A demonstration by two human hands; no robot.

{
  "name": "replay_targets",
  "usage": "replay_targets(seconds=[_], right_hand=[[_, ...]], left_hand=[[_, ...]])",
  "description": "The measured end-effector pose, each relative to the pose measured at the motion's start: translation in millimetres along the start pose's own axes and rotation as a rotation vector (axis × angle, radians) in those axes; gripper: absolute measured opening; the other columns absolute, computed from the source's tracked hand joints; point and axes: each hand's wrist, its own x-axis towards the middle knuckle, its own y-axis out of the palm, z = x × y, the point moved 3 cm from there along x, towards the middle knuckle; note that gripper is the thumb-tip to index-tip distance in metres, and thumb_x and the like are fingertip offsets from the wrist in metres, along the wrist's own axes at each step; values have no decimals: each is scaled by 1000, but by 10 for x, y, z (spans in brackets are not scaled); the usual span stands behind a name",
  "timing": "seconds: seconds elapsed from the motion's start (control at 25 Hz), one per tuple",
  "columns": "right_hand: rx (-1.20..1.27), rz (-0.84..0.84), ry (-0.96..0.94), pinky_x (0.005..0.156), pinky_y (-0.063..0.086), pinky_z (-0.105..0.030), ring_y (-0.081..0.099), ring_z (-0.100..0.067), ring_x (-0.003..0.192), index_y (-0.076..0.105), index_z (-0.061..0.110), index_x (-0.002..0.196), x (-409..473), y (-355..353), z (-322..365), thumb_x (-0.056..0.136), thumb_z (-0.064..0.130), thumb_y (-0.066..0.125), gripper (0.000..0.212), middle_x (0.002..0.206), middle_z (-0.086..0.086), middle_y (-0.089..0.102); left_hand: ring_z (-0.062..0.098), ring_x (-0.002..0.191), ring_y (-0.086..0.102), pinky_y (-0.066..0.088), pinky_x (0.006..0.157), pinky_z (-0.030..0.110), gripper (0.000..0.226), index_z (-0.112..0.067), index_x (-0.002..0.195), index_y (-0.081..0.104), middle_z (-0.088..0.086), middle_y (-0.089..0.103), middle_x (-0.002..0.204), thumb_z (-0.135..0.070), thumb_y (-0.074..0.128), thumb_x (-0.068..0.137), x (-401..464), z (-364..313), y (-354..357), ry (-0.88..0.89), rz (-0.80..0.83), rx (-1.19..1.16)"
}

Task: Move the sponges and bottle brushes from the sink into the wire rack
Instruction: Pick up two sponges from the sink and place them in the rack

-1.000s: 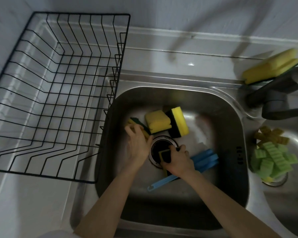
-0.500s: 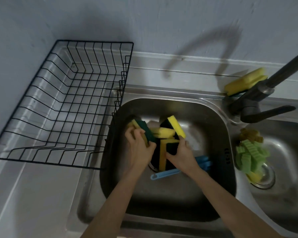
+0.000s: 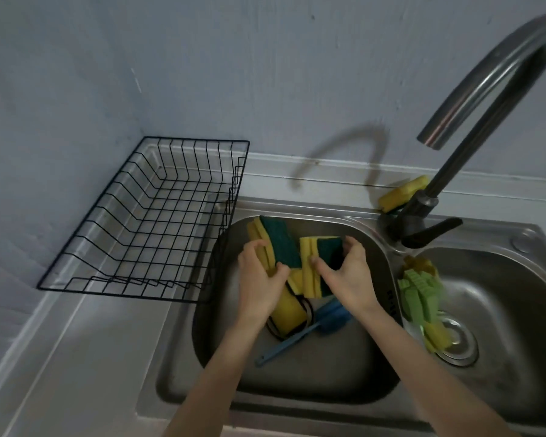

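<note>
My left hand (image 3: 260, 279) grips a stack of yellow sponges with a green scouring side (image 3: 273, 239), lifted above the left sink basin (image 3: 322, 383). My right hand (image 3: 344, 272) grips a second yellow and green sponge stack (image 3: 316, 257) beside it. Below them more yellow sponges (image 3: 289, 307) lie over the drain. A blue bottle brush (image 3: 303, 332) lies slanted on the basin floor. The black wire rack (image 3: 145, 222) stands to the left of the sink with nothing in it.
A curved metal faucet (image 3: 473, 99) rises at the right, its base and lever between the basins. A yellow sponge (image 3: 404, 192) lies behind the faucet base. A green and yellow foam brush head (image 3: 420, 294) sits in the right basin (image 3: 501, 310) near its drain.
Both hands have risen from the drain, each lifting a stack of sponges upward and toward the back of the basin. The view has tilted up, showing more wall and faucet.
</note>
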Motion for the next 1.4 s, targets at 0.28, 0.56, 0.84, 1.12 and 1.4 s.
replay_targets(seconds=[0.28,0.56,0.84,1.12,1.4], right_hand=[[63,0,-134,97,39,-24,50,-22,123,43,10,130,-120,-124,420,85,37,59,54,133,-10,52],[28,282,-207,101,42,-32,52,-20,120,33,19,142,-230,-15,716,91,41,45,56,136,-6,52],[116,567,-176,88,53,-31,60,-14,99,33,23,140,-228,179,1067,93,38,41,50,114,4,60],[-3,713,-243,93,52,-37,55,-16,101,16,26,147,128,603,1568,96,29,40,56,132,-6,44],[-309,520,-372,87,38,-23,50,-25,122,26,15,144,781,1039,1950,88,36,56,67,140,-11,47]], left_hand=[[-4,81,49,42,62,7,37,-22,113,40,-1,49,110,-7,55,82,-169,-268,-323,45,-86,-241],[17,106,52,42,73,17,34,-27,111,36,2,49,122,-8,50,86,-185,-307,-625,34,-159,-409],[15,103,55,51,82,26,30,-26,109,36,5,50,123,-11,51,88,-91,-225,-991,55,-237,-436],[23,110,54,53,74,22,38,-27,111,32,-3,41,122,-7,52,87,157,-128,-1402,29,-337,-461],[21,119,50,43,104,40,35,-19,117,39,4,45,130,-6,52,87,528,227,-1611,-204,-435,-564]])
